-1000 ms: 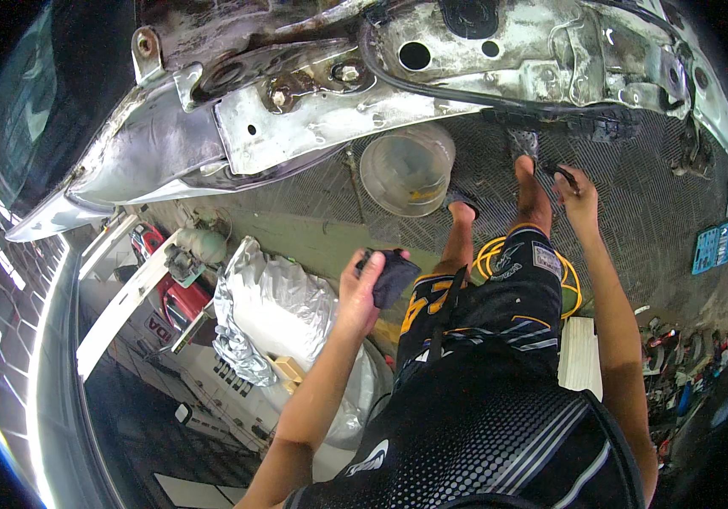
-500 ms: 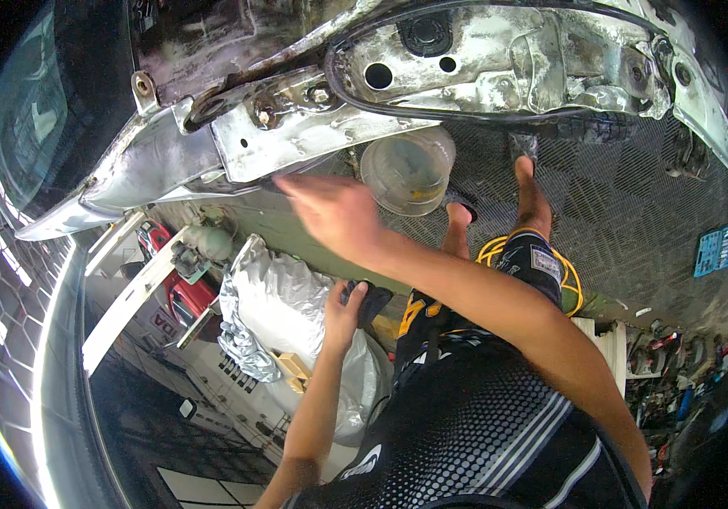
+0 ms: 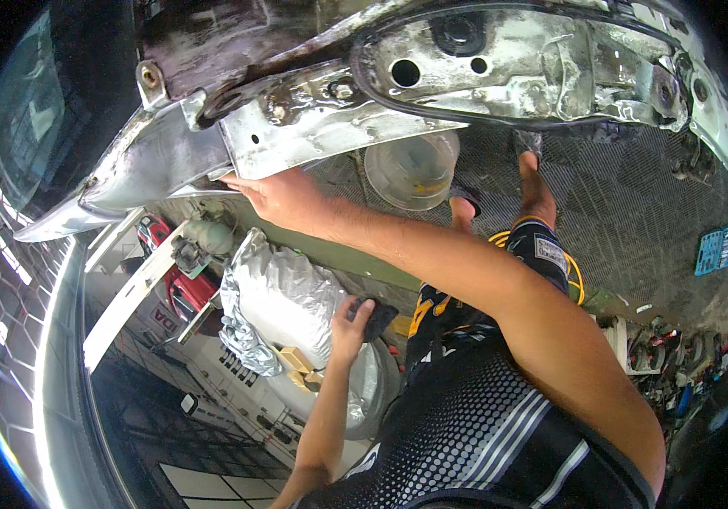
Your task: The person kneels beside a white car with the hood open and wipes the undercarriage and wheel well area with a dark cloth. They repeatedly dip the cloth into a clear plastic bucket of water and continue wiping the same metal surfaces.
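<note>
In front of me runs a car's bare front fender rail (image 3: pixel 313 136), with worn white paint and wet, shiny patches. My right hand (image 3: pixel 283 199) reaches across to the left. Its fingers are stretched out along the rail's lower edge, beside the grey body panel (image 3: pixel 169 161), with the fingertips partly hidden at the metal. Lower down, my left hand (image 3: pixel 350 329) is closed around a dark, crumpled cloth-like piece (image 3: pixel 378 321), held away from the car; its exact kind is unclear.
A clear plastic bucket (image 3: pixel 411 174) stands on the textured floor mat under the rail. Behind my left hand is a silver cover (image 3: pixel 283 293) with wooden blocks (image 3: pixel 296 358). A yellow hose (image 3: pixel 578 280) lies by my legs. Tools (image 3: pixel 678 365) and a blue tray (image 3: pixel 716 249) are at right.
My right hand has moved left and down to the rail's lower edge, and is no longer blurred. My left hand keeps the dark piece and has shifted slightly right and down.
</note>
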A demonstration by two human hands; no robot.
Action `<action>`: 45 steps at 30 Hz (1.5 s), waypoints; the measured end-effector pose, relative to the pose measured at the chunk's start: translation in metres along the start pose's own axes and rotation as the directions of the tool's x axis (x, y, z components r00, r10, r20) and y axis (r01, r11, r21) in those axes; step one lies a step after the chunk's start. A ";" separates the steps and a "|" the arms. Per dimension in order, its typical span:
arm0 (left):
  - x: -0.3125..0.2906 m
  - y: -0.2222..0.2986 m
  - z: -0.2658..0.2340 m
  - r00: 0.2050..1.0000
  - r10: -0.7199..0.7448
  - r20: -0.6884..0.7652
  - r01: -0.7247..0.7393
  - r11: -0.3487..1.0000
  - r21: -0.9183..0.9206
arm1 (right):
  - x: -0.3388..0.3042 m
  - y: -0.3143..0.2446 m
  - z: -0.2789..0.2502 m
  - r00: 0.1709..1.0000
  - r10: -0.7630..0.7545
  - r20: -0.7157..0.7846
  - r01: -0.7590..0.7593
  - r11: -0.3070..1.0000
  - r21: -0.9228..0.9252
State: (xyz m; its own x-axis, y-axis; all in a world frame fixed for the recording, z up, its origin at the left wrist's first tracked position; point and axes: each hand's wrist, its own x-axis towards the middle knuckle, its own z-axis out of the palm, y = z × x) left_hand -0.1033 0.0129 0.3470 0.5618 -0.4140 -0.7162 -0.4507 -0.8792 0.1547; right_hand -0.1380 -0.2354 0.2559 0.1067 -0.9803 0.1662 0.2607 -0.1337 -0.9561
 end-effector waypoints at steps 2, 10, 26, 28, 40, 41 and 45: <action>-0.001 0.024 -0.009 0.958 0.129 -0.255 -0.128 0.992 0.022 | 0.003 0.002 0.006 0.995 -0.007 -0.103 0.013 0.998 0.056; 0.102 0.172 -0.172 0.498 0.573 -0.651 -0.504 0.802 0.321 | 0.003 -0.025 0.006 0.972 0.130 -0.194 -0.103 0.984 0.143; 0.134 0.215 -0.220 0.643 0.762 -0.076 -0.236 0.292 0.927 | -0.009 -0.008 0.014 0.966 0.078 -0.245 -0.038 0.986 0.165; 0.134 0.215 -0.218 0.635 0.768 -0.077 -0.220 0.275 0.936 | -0.012 -0.005 0.019 0.961 0.142 -0.237 -0.112 0.985 0.135; 0.136 0.212 -0.218 0.585 0.809 -0.051 -0.233 0.228 0.945 | 0.012 -0.018 0.003 0.948 0.318 -0.005 -0.318 0.946 -0.057; 0.136 0.213 -0.220 0.603 0.795 -0.061 -0.223 0.242 0.944 | 0.007 -0.021 0.015 0.929 0.336 -0.156 -0.324 0.941 0.099; 0.137 0.209 -0.225 0.687 0.723 -0.069 -0.183 0.264 0.947 | 0.003 -0.023 0.021 0.957 0.228 -0.178 -0.200 0.967 0.159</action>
State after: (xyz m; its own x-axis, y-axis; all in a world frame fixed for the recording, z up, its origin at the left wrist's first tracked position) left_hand 0.0353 -0.2809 0.4344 0.1077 -0.9366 -0.3334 -0.8787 0.0672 -0.4726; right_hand -0.1237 -0.2325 0.2835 -0.0091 -0.9948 -0.1015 0.3828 0.0903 -0.9194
